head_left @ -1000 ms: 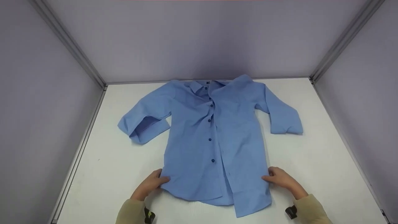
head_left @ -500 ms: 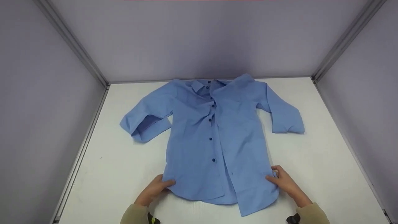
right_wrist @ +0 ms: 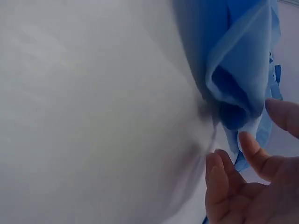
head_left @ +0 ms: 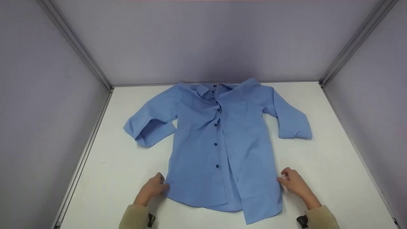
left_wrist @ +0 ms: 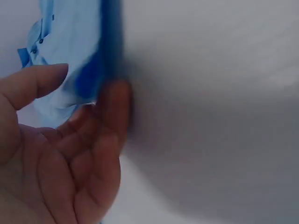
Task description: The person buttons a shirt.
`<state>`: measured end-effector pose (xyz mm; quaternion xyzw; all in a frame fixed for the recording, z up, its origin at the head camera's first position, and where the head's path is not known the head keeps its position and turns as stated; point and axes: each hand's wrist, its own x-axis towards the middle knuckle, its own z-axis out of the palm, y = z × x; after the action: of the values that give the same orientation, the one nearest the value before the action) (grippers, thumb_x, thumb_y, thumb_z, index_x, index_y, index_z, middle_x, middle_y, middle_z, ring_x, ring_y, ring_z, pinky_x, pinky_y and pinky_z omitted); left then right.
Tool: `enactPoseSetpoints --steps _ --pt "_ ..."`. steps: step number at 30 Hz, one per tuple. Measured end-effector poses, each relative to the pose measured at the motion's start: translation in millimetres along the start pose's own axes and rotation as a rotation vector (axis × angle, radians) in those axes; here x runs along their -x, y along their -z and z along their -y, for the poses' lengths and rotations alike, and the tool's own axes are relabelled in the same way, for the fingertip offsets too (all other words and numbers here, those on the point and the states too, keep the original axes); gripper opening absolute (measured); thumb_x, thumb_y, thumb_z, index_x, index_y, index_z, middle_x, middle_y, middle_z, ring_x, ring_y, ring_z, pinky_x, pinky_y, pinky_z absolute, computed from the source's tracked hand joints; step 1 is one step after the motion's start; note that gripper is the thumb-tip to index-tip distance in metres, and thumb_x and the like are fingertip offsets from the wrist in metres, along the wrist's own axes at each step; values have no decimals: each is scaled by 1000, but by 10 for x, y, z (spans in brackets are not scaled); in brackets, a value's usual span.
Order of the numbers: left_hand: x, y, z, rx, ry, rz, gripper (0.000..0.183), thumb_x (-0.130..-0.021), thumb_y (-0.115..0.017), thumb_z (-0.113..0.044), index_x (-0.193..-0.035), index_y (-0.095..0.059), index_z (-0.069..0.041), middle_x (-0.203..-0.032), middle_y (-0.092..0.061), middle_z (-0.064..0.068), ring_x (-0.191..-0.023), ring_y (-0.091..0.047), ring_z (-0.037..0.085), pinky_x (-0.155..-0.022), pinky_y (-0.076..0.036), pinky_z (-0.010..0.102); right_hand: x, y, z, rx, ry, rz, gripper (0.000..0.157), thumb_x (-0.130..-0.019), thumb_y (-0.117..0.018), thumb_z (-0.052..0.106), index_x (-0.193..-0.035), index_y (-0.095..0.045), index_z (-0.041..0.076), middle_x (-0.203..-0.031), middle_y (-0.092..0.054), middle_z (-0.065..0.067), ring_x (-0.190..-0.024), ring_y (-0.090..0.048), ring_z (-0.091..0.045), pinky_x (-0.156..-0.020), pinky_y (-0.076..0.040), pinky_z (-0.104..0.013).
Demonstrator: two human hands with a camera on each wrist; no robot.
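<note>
The blue shirt (head_left: 197, 136) lies spread in the middle of the frame, on the table (head_left: 330, 171). My left hand (head_left: 153, 187), lower left, and right hand (head_left: 295, 184), lower right, have fingers apart by its bottom sides, maybe to keep it flat.

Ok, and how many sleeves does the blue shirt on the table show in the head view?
2: the left sleeve, angled outward with its opening showing, and the right sleeve, its end toward the person. Neither seems hidden.
</note>
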<state>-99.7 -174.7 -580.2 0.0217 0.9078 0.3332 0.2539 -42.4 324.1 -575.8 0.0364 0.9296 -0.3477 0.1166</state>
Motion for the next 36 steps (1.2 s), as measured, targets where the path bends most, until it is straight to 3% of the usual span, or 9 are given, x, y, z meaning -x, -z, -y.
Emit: enactPoseSetpoints --steps 5,9,12,16,20,23,26,30,36 --pt "-145 87 -207 -169 -109 -108 49 -75 -68 -17 -110 -45 7 -102 -50 19 -93 -49 33 -78 -40 45 -128 74 64 111 163 29 63 -74 -71 24 -121 -41 -5 -119 -39 -27 -108 -38 -42 -84 -34 -53" --pt "-300 -13 -368 -333 -276 -125 76 -64 -79 -25 -121 -41 5 -121 -41 24 -112 -38 38 -80 -37 55 -266 34 134 297 338 74 89 -58 -80 32 -130 -38 2 -132 -28 -29 -119 -26 -46 -87 -24 -62" --pt "-375 -120 -398 -473 -345 -111 91 -55 -83 -31 -128 -39 1 -133 -33 22 -122 -28 40 -79 -33 63 -360 -70 171 426 430 135 97 -51 -81 36 -133 -38 8 -136 -24 -28 -121 -22 -48 -87 -17 -67" --pt "-376 -236 -354 -636 -330 -90 99 -49 -84 -36 -130 -40 -2 -137 -32 17 -124 -24 39 -79 -31 64 -425 -207 207 516 454 234 96 -52 -80 36 -135 -37 13 -139 -22 -25 -123 -19 -48 -86 -16 -68" --pt "-371 -261 -349 -727 -316 -96 98 -50 -83 -42 -129 -41 -1 -134 -36 16 -121 -30 40 -79 -33 62 -456 -219 270 578 417 267 97 -52 -81 35 -135 -36 13 -139 -22 -24 -123 -21 -47 -85 -17 -69" --pt "-394 -208 -415 -741 -323 -113 92 -51 -81 -45 -123 -46 0 -125 -43 17 -113 -38 40 -78 -33 62 -517 -174 368 605 399 246 88 -55 -81 36 -130 -43 10 -133 -32 -25 -119 -29 -45 -83 -20 -68" --pt "-444 -134 -548 -747 -333 -136 87 -50 -80 -47 -117 -50 0 -116 -47 17 -106 -43 37 -75 -35 60 -646 -141 512 615 428 159 75 -58 -80 37 -120 -51 6 -122 -44 -24 -109 -41 -42 -80 -29 -64" --pt "-645 -86 -759 -754 -360 -161 95 -46 -83 -46 -121 -46 1 -121 -43 18 -112 -39 35 -76 -36 59 -950 -138 729 616 482 48 77 -59 -79 37 -122 -48 5 -120 -44 -24 -108 -42 -39 -80 -33 -58" --pt "-1089 -106 -1045 -798 -308 -143 114 -44 -84 -47 -133 -31 0 -138 -28 16 -127 -22 32 -85 -31 59 -1511 -211 915 674 412 72 102 -57 -79 43 -136 -29 3 -136 -26 -26 -123 -26 -40 -91 -23 -60"
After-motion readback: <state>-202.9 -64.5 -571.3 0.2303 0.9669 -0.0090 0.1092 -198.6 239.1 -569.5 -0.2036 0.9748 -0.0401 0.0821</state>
